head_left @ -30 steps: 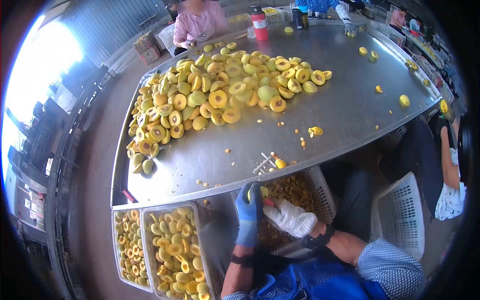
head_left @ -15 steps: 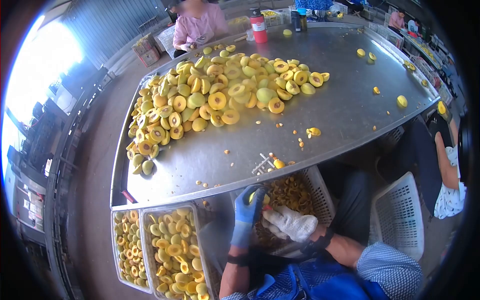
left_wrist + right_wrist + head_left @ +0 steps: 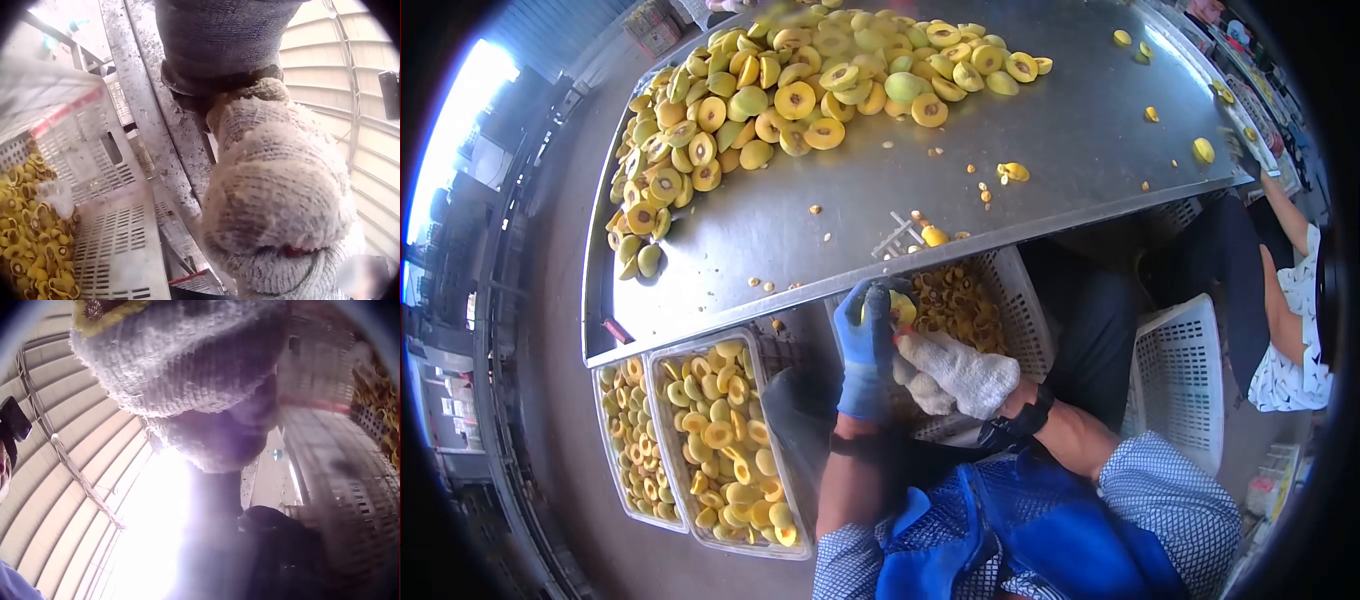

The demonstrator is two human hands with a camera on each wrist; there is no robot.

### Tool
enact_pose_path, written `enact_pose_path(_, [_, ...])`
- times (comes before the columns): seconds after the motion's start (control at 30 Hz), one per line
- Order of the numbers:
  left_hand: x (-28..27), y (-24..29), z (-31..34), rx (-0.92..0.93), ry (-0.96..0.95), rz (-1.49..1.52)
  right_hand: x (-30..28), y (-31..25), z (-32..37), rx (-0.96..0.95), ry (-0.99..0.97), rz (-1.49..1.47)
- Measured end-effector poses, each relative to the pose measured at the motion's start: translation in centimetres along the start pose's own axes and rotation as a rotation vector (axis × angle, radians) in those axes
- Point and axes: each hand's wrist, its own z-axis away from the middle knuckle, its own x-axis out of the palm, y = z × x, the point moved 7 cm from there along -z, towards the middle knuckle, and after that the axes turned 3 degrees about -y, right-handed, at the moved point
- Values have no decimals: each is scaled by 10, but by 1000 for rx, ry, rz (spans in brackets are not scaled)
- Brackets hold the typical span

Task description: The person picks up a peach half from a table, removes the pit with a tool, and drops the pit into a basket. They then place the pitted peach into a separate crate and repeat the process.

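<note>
- From my head view, I see the left hand (image 3: 861, 345), in a blue knit glove with dark grey fingers, gripping a yellow-green halved fruit (image 3: 904, 309) between its fingers.
- The right hand (image 3: 962, 374), in a thick white knit glove, sits against that fruit half, its fingers curled round a slim red object (image 3: 903, 331); most of it is hidden, so I cannot tell its full shape.
- My right wrist view shows the fruit half's yellow edge and brown middle right beside the white glove.
- Both hands are just off the near edge of a grey metal counter (image 3: 770, 230), above a white slotted plastic crate (image 3: 1026, 305) holding brownish-yellow scraps (image 3: 962, 308).
- A large pile of yellow-green halved fruits (image 3: 795, 100) covers the counter's far left part; small bits and a pale slotted plastic piece (image 3: 892, 239) lie nearer me.
- Left of the crate I have two clear plastic boxes (image 3: 781, 440) side by side, filled with more halves.
- A white slotted plastic basket (image 3: 1179, 385) stands to the right, near another person's legs (image 3: 1215, 275).
</note>
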Motion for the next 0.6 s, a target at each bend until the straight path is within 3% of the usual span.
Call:
enact_pose_path(0.17, [5,-7,-3,-67,-251,178,16,-7,8,-5,-83,-76])
enact_pose_path(0.3, [6,1,0,-14,-128,-40,19,-8,13,3,-69,-59])
enact_pose_path(0.4, [11,-3,-1,1,-203,172,21,-8,17,7,-77,-77])
enact_pose_path(0.53, [20,-28,7,-139,-231,472,21,-3,16,-70,-220,-146])
enact_pose_path(0.6, [23,-26,13,-183,-197,403,12,6,13,-69,-272,-168])
